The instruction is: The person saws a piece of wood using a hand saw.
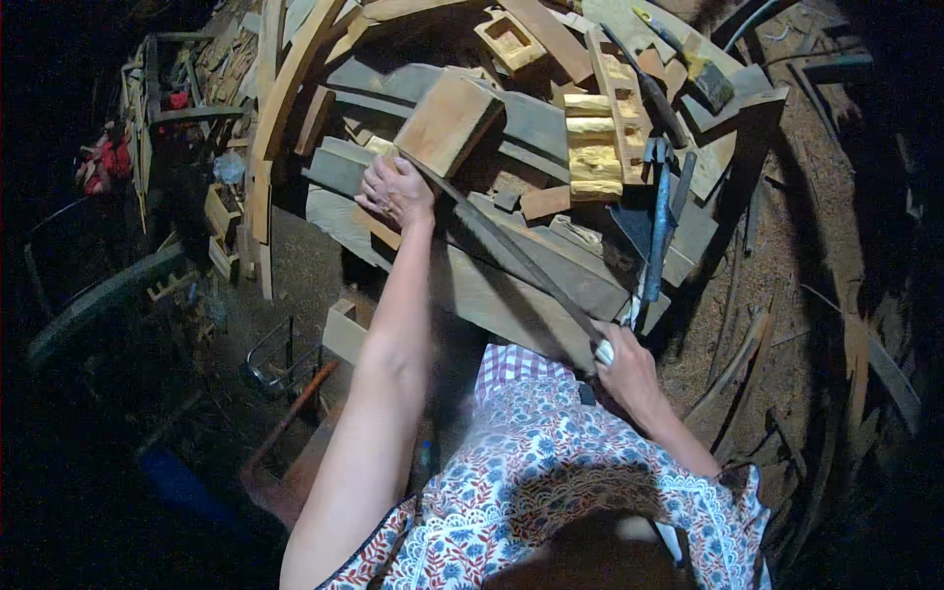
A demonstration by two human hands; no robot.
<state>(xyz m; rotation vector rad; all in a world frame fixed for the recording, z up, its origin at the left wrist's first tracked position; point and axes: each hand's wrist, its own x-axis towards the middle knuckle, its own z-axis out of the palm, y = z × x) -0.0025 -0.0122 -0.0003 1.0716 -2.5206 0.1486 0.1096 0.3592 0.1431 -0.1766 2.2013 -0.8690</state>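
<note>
A long, thin, dark bar-like tool (526, 258), apparently a file, slants across the bench between my hands. My right hand (631, 379) is closed around its near end, where something whitish shows at the fingers. My left hand (396, 194) is closed at its far end, fingers curled, beside the near-left corner of a thick wooden block (444, 120). The tool's far part lies along the block's near edge. My left fingertips are partly hidden, so any contact with the block is unclear. The block rests on grey planks (551, 258).
Right of the block are yellow-faced carved wood pieces (595, 157), a blue-handled tool (657, 231) and a brush (706, 79). A hollowed wooden piece (510, 41) lies at the back. Long curved timbers (285, 88) stand at the left. Wood scraps cover the dim ground.
</note>
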